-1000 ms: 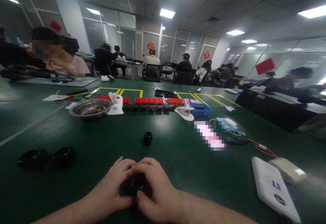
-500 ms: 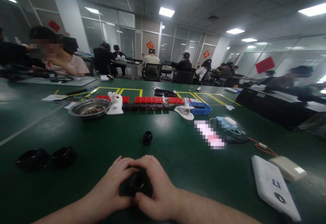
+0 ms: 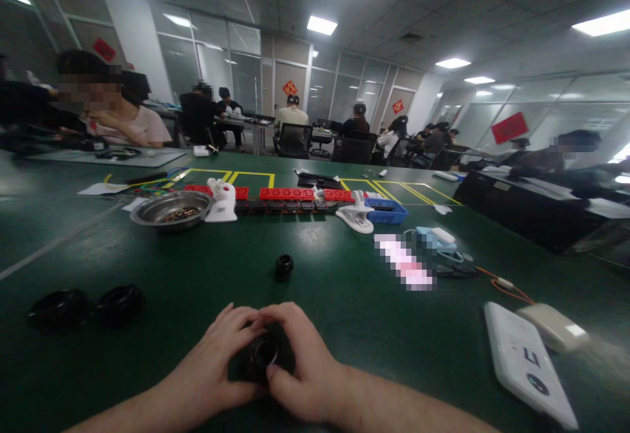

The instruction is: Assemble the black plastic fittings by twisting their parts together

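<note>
Near the bottom centre, a black ring-shaped part (image 3: 264,353) sits between my two hands. My left hand (image 3: 224,361) curves round its left side, fingertips meeting those of the other hand above it. My right hand (image 3: 308,371) wraps its right side, with the thumb on the part's near edge. The part's underside is hidden by the hands. A smaller black ring (image 3: 284,267) stands on the green table (image 3: 207,259) just beyond them. Two larger black rings lie to the left, one farther out (image 3: 59,309) and one nearer (image 3: 119,304).
Beyond are a metal bowl (image 3: 172,212), a white clamp (image 3: 357,214), red blocks (image 3: 288,193) and a blue tray (image 3: 386,213). A white device (image 3: 529,361) and beige box (image 3: 554,327) lie at right. A person (image 3: 132,118) sits across the table.
My right thumb has shifted slightly up onto the near edge of the black part. Both hands otherwise keep their place round it. The view has moved very slightly.
</note>
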Demonstrator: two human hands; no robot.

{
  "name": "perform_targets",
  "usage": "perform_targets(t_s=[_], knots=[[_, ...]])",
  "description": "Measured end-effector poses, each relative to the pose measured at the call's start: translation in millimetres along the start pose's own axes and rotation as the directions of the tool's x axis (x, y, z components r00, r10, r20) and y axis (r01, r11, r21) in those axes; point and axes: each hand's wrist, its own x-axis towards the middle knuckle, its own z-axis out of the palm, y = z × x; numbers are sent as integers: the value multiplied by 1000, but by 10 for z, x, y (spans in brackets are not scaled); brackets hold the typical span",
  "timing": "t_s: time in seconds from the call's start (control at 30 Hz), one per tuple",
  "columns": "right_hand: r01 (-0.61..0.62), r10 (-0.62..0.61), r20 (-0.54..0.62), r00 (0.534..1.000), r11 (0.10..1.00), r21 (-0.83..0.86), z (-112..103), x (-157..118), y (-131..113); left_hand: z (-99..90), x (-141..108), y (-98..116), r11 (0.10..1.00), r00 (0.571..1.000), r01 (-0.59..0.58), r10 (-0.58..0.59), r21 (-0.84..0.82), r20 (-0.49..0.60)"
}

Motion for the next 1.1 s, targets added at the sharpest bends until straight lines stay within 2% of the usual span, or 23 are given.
perform_targets(t_s=[0.23, 0.37, 0.57, 0.83, 0.97, 1.03, 1.1], knots=[[-85, 77, -90, 993, 993, -87, 13, 0, 5, 12, -11, -23, 1000, 1000, -7, 7, 12, -6], [-120, 112, -63, 992, 983, -139, 26, 5, 6, -17, -3, -1, 1000, 1000, 19, -19, -1, 21], [71, -72, -18, 997, 996, -46, 7, -1, -9, -26, 8, 19, 1000, 1000, 20, -20, 0, 23], [-51, 40, -97, 995, 992, -117, 16, -14, 9, 16, -17, -35, 1000, 1000, 7, -7, 23, 1], [-89, 83, -49, 995, 988, -127, 24, 9, -5, 24, -16, -46, 1000, 1000, 1, -1, 7, 12], [-56, 55, -15, 998, 993, -104, 18, 20, -20, 22, -13, -39, 1000, 1000, 5, -5, 10, 7], [38, -38, 7, 999, 998, -59, 11, 23, -30, 16, -10, -29, 1000, 1000, 7, -7, 9, 4]])
